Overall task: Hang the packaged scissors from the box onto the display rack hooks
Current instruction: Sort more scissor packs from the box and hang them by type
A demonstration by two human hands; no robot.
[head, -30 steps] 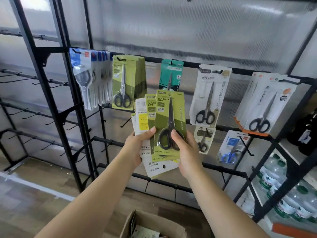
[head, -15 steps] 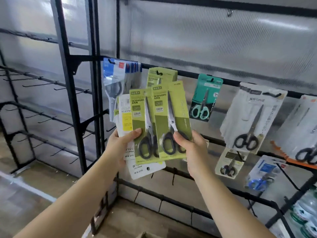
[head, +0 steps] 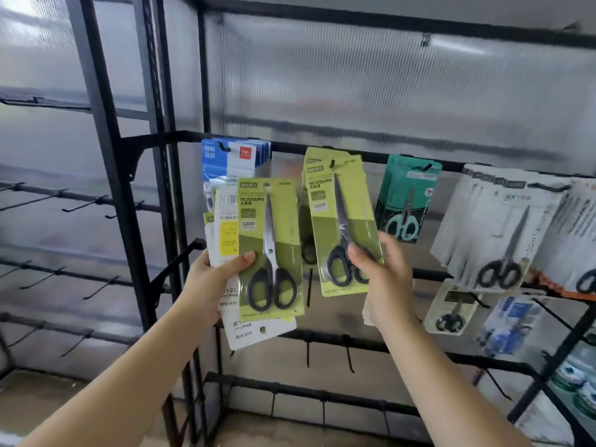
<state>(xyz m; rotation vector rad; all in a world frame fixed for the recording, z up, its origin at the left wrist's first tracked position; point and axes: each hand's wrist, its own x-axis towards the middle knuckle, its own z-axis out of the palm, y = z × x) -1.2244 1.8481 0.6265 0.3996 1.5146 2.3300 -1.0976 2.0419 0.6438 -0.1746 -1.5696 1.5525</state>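
Right hand (head: pixel 383 279) pinches one green scissors pack (head: pixel 342 227), its hole at the hook (head: pixel 332 163); left hand (head: pixel 213 279) grips the spare packs (head: pixel 258 253) aside.

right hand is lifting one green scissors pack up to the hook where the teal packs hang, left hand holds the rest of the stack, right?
Not quite. In the head view the right hand lifts its green pack to the hook where matching green packs hang; the teal packs hang on the next hook to the right. The left hand does hold the rest of the stack.
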